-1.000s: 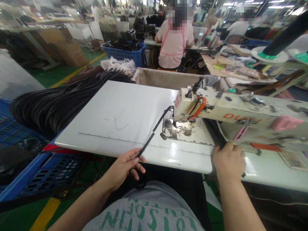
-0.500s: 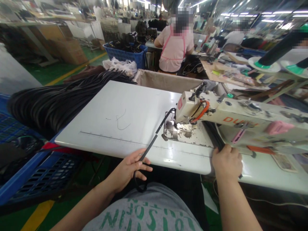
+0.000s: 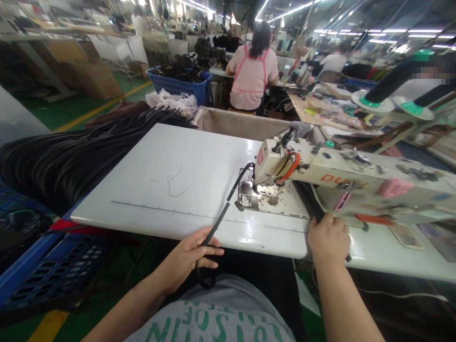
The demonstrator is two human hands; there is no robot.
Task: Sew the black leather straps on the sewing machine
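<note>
Pinched between thumb and fingers of the left hand [image 3: 195, 254], low center, a black strip [image 3: 218, 221] runs up-right from the grip to the sewing machine [image 3: 270, 164] — its loose end curling below. Right of center, the right hand [image 3: 329, 240] is closed around a black bundle [image 3: 313, 202] — other fingers of the left spread.

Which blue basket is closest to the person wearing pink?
The far basket, left of that person, heaped with black items; any other is nearer you.

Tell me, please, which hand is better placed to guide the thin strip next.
Probably the left hand: it holds the thin black strip left of the sewing machine, while the right hand grips a dark bundle.
</note>
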